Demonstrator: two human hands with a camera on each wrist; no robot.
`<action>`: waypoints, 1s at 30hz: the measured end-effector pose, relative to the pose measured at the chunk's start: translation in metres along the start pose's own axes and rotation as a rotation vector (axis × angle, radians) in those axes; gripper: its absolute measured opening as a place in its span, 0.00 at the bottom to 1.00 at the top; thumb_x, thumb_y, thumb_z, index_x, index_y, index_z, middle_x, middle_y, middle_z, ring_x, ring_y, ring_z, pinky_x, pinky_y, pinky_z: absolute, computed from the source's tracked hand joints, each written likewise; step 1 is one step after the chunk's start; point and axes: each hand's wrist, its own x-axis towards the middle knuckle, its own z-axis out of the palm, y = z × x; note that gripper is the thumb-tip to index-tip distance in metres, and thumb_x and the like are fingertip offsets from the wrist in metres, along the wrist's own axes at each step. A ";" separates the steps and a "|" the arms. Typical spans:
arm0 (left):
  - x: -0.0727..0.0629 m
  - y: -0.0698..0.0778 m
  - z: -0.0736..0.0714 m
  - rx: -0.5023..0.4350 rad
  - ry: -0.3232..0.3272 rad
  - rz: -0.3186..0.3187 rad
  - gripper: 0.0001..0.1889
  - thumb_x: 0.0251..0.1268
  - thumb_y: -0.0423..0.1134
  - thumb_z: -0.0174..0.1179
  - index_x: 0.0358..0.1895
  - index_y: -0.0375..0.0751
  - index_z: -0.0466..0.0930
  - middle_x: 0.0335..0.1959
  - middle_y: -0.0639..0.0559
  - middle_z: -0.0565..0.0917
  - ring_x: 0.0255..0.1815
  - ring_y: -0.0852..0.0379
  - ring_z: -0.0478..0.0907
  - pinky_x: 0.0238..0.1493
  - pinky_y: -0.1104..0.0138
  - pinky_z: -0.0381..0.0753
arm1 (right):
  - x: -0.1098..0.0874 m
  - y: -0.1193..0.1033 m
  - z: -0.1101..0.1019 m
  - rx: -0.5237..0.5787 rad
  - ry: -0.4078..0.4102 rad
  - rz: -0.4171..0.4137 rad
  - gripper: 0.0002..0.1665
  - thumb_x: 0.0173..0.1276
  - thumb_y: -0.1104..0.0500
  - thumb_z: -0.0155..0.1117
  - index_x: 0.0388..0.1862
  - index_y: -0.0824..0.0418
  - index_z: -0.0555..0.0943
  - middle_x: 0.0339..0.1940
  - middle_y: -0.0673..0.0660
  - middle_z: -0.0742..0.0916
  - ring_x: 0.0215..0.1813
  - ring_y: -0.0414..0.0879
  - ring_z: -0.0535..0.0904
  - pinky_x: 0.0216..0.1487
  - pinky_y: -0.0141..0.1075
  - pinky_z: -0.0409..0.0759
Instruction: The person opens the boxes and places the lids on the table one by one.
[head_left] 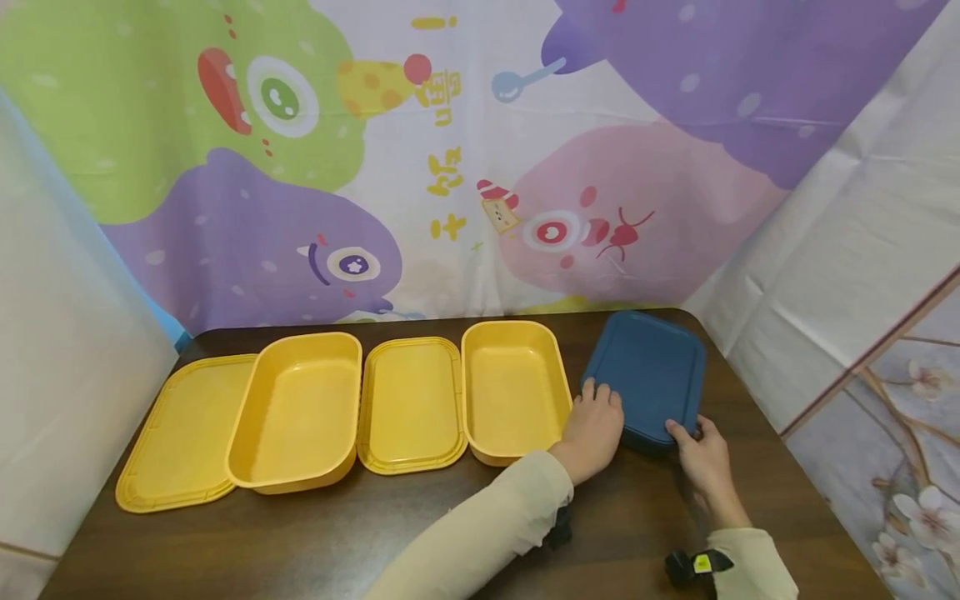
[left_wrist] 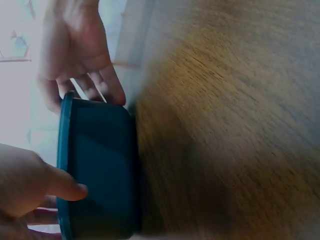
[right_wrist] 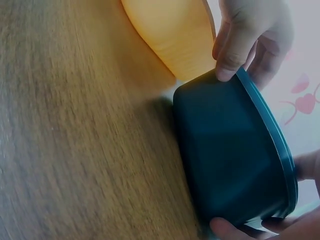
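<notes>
A dark blue lidded food container (head_left: 647,371) stands at the right of the table, its lid on top. My left hand (head_left: 596,427) grips its left side, thumb against the wall in the left wrist view and fingers over the lid's edge. At the near right corner my right hand (head_left: 703,458) holds the container, thumb on the lid's rim and the other fingers around the side. The wrist views show the container's tall front wall (right_wrist: 227,150) between both hands. Left of my left hand is a small yellow container (head_left: 516,392) without a lid.
A small yellow lid (head_left: 412,404) lies beside the small container. Farther left are a larger open yellow container (head_left: 303,408) and a larger yellow lid (head_left: 183,433), partly under it. A printed cloth (head_left: 465,275) hangs behind the brown table (head_left: 300,542).
</notes>
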 end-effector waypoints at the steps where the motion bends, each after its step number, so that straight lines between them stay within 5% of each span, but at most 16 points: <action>1: 0.000 0.000 0.001 0.028 0.011 0.004 0.13 0.74 0.42 0.52 0.54 0.45 0.79 0.51 0.51 0.79 0.64 0.50 0.70 0.57 0.68 0.78 | 0.000 0.000 0.000 0.008 0.000 0.002 0.42 0.76 0.48 0.49 0.76 0.72 0.50 0.66 0.72 0.72 0.42 0.30 0.75 0.45 0.27 0.80; 7: 0.000 -0.003 0.001 0.116 0.040 0.073 0.11 0.73 0.40 0.54 0.50 0.49 0.84 0.46 0.56 0.82 0.58 0.57 0.73 0.64 0.67 0.73 | 0.000 -0.001 -0.001 0.093 0.014 0.014 0.38 0.75 0.53 0.50 0.74 0.74 0.53 0.62 0.71 0.72 0.32 0.25 0.76 0.39 0.27 0.81; 15: -0.006 -0.005 0.000 -0.003 0.104 0.132 0.09 0.72 0.39 0.54 0.38 0.52 0.85 0.34 0.58 0.80 0.37 0.60 0.73 0.32 0.73 0.78 | 0.001 -0.001 -0.009 0.116 -0.016 0.015 0.35 0.74 0.58 0.50 0.73 0.76 0.56 0.59 0.70 0.73 0.32 0.28 0.78 0.39 0.30 0.83; 30: -0.019 0.004 -0.003 0.009 0.153 0.127 0.08 0.72 0.41 0.54 0.34 0.54 0.82 0.30 0.60 0.78 0.33 0.62 0.72 0.25 0.72 0.72 | 0.001 -0.003 -0.020 0.088 -0.039 -0.008 0.33 0.73 0.61 0.48 0.72 0.75 0.58 0.65 0.71 0.70 0.34 0.24 0.75 0.41 0.32 0.84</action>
